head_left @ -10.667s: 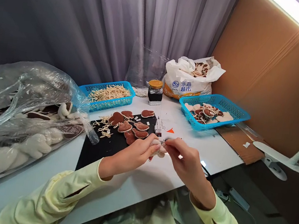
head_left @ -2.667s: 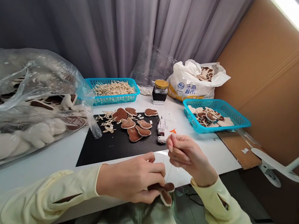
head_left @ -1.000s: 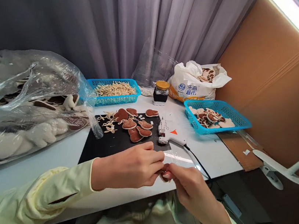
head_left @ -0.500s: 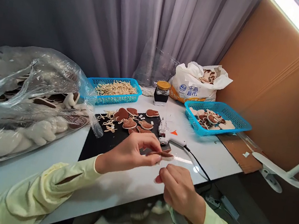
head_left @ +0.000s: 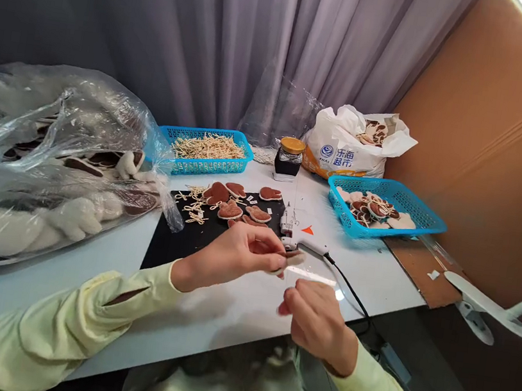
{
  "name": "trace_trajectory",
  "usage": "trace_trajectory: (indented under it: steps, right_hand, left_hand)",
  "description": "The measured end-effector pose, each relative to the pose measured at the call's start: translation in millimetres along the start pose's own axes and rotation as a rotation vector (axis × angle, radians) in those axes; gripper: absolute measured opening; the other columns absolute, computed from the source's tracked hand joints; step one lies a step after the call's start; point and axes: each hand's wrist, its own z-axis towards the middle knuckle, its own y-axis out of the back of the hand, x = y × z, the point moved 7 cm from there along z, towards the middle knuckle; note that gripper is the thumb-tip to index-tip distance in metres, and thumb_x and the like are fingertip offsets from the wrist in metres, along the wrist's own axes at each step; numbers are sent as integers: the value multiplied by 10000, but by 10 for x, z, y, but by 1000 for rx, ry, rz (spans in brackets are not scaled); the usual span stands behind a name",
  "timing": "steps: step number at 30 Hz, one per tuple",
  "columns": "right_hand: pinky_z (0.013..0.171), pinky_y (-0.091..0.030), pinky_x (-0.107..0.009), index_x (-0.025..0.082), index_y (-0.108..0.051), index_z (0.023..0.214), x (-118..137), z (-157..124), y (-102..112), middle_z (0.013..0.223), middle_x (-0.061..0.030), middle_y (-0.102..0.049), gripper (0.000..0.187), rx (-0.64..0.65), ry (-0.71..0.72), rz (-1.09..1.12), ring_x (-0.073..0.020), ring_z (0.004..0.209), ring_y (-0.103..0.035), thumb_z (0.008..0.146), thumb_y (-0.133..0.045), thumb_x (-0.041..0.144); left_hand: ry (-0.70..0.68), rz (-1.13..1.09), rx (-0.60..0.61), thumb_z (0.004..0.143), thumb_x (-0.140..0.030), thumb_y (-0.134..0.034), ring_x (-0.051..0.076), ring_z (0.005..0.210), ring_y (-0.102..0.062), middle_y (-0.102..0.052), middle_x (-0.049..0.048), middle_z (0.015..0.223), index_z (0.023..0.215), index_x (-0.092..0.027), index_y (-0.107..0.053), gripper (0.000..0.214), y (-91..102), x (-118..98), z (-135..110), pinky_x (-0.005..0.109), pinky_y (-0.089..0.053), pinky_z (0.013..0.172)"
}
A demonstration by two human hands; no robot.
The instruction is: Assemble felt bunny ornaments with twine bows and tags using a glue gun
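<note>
My left hand (head_left: pixel 246 253) pinches a small brown-and-white plush piece (head_left: pixel 294 260) edge-on, above the front of the table. Just to the right and lower, my right hand (head_left: pixel 316 320) is closed with the fingers curled together, apart from the plush piece; whatever it holds is too small to make out. Behind the hands lies a white glue gun (head_left: pixel 300 243) with an orange mark and a black cord. Several brown plush pieces with pale edges (head_left: pixel 258 214) and some small cream string bows (head_left: pixel 195 212) rest on a black mat (head_left: pixel 169 244).
A clear plastic bag (head_left: pixel 62 193) of plush parts fills the left side. Farther back stand a blue basket of string bows (head_left: pixel 211 164), a jar with a yellow lid (head_left: pixel 288 160) and a white shopping bag (head_left: pixel 352 147). Another blue basket (head_left: pixel 388 186) holds plush pieces; a lamp clamp (head_left: pixel 488 305) is at right.
The view has shifted slightly, so things sit a little farther right. The plush piece in my left hand has tilted upward at its right end. My right hand stays closed beside it.
</note>
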Motion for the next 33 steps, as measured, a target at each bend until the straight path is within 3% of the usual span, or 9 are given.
trace_trajectory:
  steps: [2, 5, 9, 13, 17, 22, 26, 28, 33]
  right_hand:
    - [462, -242, -272, 193, -458, 623, 34, 79, 45, 475, 13, -435, 263, 73, 68, -64, -128, 446, -371, 807, -374, 25]
    - [439, -237, -252, 194, -457, 632, -227, 186, 40, 480, 29, -444, 237, 104, 5, 23, -108, 422, -363, 780, -386, 24]
    - [426, -289, -201, 199, -442, 667, -399, 106, -91, 478, 47, -477, 250, 49, -64, 123, -83, 396, -393, 776, -336, 1]
    - [455, -310, -220, 201, -438, 691, -186, -32, -63, 524, 25, -523, 258, -10, -93, 133, -98, 432, -423, 762, -320, -17]
    - [456, -276, -258, 200, -436, 643, -8, 53, 64, 485, 15, -473, 263, 20, 1, -6, -116, 439, -385, 795, -341, 8]
    - [458, -227, -285, 195, -443, 608, 47, 214, 119, 450, 32, -407, 280, 22, 155, -307, -117, 430, -348, 867, -404, 95]
    - [468, -203, -281, 191, -453, 614, 35, 273, 86, 468, 37, -406, 246, 27, 247, -385, -109, 443, -352, 850, -456, 124]
    - [467, -199, -275, 191, -458, 618, -80, 305, 36, 480, 34, -413, 234, 83, 217, -318, -106, 444, -345, 831, -433, 99]
    - [427, -230, -209, 190, -451, 625, -498, 287, -142, 473, 53, -422, 196, 198, -55, 228, -71, 415, -333, 763, -397, 62]
  left_hand:
    - [-54, 134, 33, 711, -183, -612, 118, 656, -532, -585, 7, 703, 713, -130, -624, 55, -65, -14, -12, 235, -417, 611]
    - [-136, 229, 111, 685, -148, -611, 112, 655, -515, -571, 2, 720, 683, -137, -642, 33, -136, -49, -36, 237, -409, 634]
    - [32, -51, 133, 686, -197, -633, 122, 664, -543, -610, 15, 731, 739, -132, -655, 87, -56, 32, 1, 235, -407, 615]
    - [235, -382, 151, 686, -210, -617, 128, 639, -559, -644, 20, 655, 695, -123, -667, 101, -82, 167, 30, 251, -422, 654]
    - [313, -592, 198, 692, -200, -578, 120, 638, -561, -660, 26, 661, 676, -121, -675, 126, -206, 213, 8, 241, -429, 667]
    - [331, -452, 115, 699, -194, -597, 111, 627, -545, -646, 2, 634, 677, -131, -682, 108, -155, 225, -23, 227, -406, 636]
    - [296, -248, 75, 725, -198, -586, 108, 619, -556, -648, -9, 604, 648, -138, -673, 131, -104, 245, -20, 215, -391, 615]
    - [286, -168, 83, 711, -200, -598, 114, 607, -563, -649, -10, 591, 639, -140, -662, 114, -109, 261, -19, 219, -394, 610]
    - [273, -66, 128, 677, -187, -631, 113, 615, -558, -652, -13, 615, 678, -142, -673, 62, -97, 231, -21, 215, -401, 624]
